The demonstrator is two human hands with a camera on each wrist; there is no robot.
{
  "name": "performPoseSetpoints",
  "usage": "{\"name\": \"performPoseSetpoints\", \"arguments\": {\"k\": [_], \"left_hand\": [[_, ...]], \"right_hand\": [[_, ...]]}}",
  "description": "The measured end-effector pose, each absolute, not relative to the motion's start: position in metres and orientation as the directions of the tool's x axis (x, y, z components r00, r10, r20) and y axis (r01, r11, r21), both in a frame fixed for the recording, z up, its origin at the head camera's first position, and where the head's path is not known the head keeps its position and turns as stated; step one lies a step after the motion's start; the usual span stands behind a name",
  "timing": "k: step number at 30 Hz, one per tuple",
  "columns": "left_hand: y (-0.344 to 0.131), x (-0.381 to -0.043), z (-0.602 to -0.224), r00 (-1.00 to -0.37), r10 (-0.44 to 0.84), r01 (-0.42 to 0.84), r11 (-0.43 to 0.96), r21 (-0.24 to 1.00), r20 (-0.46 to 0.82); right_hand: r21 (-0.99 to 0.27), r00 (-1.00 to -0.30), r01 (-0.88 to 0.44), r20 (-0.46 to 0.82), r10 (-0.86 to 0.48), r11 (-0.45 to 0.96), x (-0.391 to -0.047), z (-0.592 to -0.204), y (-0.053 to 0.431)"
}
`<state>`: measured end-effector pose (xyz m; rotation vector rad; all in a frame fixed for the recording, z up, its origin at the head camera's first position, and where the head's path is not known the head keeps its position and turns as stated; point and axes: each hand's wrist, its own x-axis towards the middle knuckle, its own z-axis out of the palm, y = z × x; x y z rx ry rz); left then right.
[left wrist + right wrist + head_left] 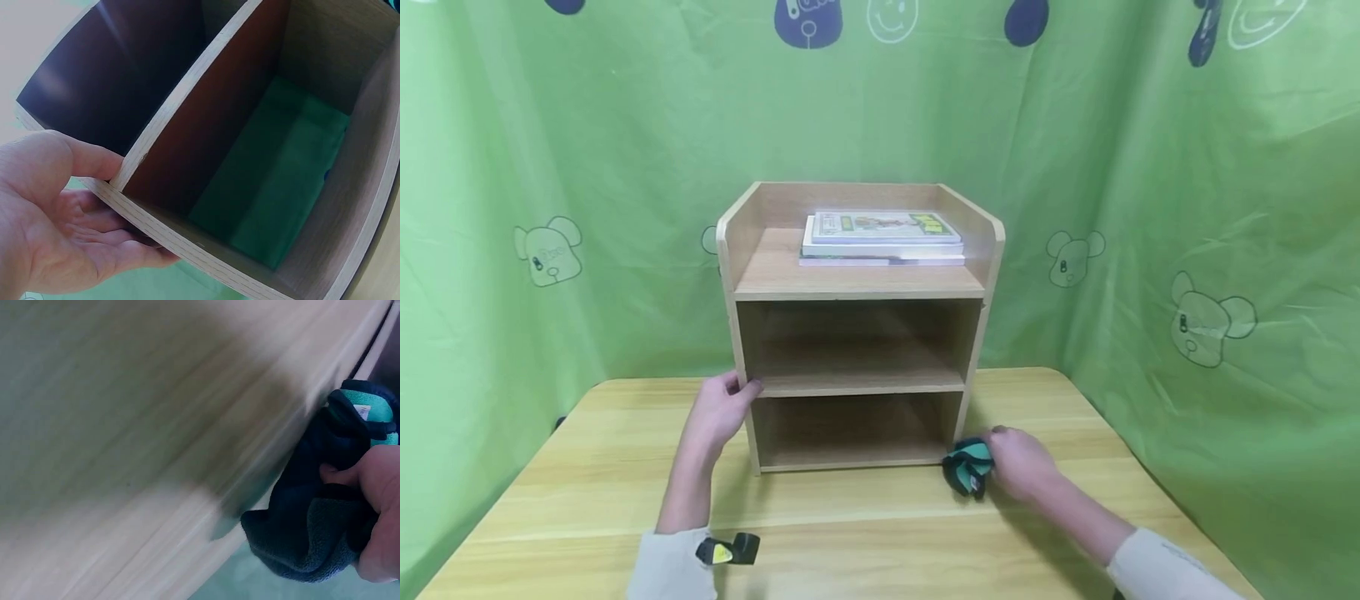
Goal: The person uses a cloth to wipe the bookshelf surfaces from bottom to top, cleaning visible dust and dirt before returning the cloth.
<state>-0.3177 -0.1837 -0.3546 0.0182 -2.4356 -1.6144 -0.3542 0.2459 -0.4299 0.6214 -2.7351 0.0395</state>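
A small wooden shelf (859, 390) with an open top and two compartments stands on the table. My left hand (721, 408) grips its left side panel, the thumb at the front end of the middle board (187, 84) and the fingers (134, 250) along the outer face. At the lower right corner of the shelf, my right hand (1018, 462) holds a bunched cloth (967, 467), teal on one face with dark edging. In the right wrist view the dark side of the cloth (312, 519) hangs in folds from the hand, and a small white label shows.
Several thin books (883, 237) lie stacked on the shelf's top board. The light wooden table (857, 550) extends around the shelf. A green curtain (647, 167) with cartoon bear heads hangs behind the table and along both sides.
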Motion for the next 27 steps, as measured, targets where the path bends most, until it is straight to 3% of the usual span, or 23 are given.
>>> {"name": "performPoseSetpoints", "arguments": {"k": [4,8,12,18,27], "left_hand": [[-0.182,-0.318,-0.354,-0.977,-0.126,0.111,0.401,0.909,0.175],[-0.182,-0.317,-0.353,-0.977,-0.123,0.114,0.398,0.91,0.176],[-0.182,-0.317,-0.354,-0.974,-0.13,0.117,0.405,0.907,0.184],[-0.183,-0.317,-0.355,-0.975,-0.147,0.097,0.397,0.913,0.167],[-0.182,-0.319,-0.355,-0.974,-0.144,0.101,0.402,0.91,0.172]], "right_hand": [[-0.073,-0.893,-0.345,0.333,-0.304,0.936,-0.356,-0.418,0.259],[-0.269,-0.917,-0.282,0.358,-0.176,0.921,-0.359,-0.403,0.267],[-0.401,-0.92,-0.303,0.359,-0.156,0.865,-0.36,-0.393,0.269],[-0.615,-0.975,-0.189,0.213,-0.07,0.765,-0.359,-0.382,0.263],[-0.871,-0.997,-0.065,0.08,0.01,0.487,-0.36,-0.382,0.243]]}}
